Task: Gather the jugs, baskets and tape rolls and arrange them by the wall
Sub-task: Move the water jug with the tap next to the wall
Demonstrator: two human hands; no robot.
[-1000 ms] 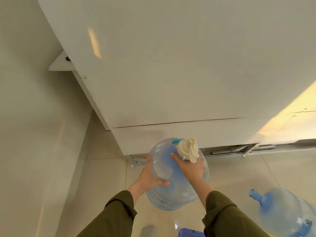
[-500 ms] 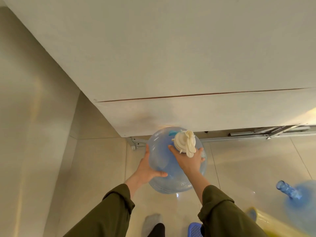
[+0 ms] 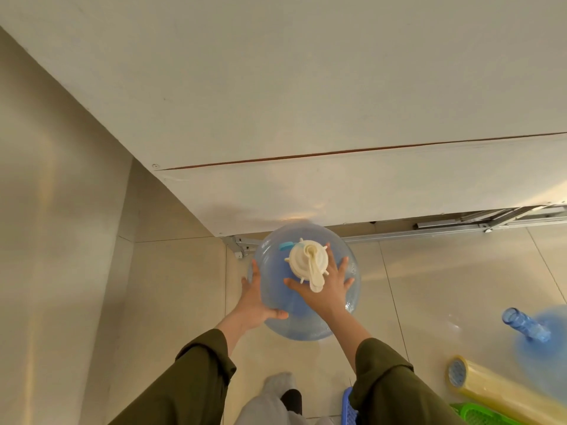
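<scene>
The big jug (image 3: 306,305) is close under the bottom edge of the white board (image 3: 306,118), so its far side has little room. A metal rail (image 3: 429,232) runs under the board to the right. Left of the jug, the floor (image 3: 171,286) is open up to the side wall (image 3: 61,210). At the near right, another jug (image 3: 549,332), a tape roll (image 3: 491,391), a green basket (image 3: 484,416) and a blue basket (image 3: 347,406) crowd the floor.
</scene>
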